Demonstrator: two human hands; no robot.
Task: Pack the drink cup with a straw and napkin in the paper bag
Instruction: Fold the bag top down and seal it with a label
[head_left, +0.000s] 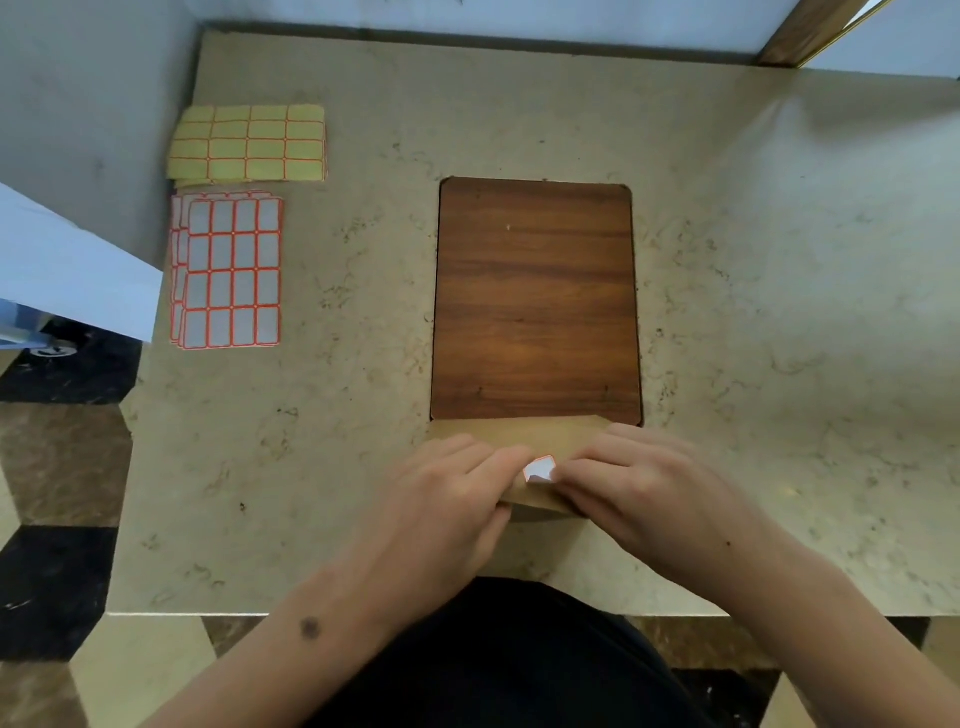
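A brown paper bag (524, 434) stands at the near edge of the wooden board, seen from above with its top folded over. A small white sticker with an orange border (539, 469) sits on the folded flap. My left hand (447, 499) holds the left side of the fold, its fingertips at the sticker's left edge. My right hand (639, 483) holds the right side, its fingertips touching the sticker's right edge. No cup, straw or napkin shows; the bag's inside is hidden.
A dark wooden board (535, 296) lies mid-counter on the beige marble top (322, 415). Yellow label sheets (249, 143) and white orange-bordered label sheets (228, 273) lie at the far left. A wall corner stands at the left; the counter's front edge is by my body.
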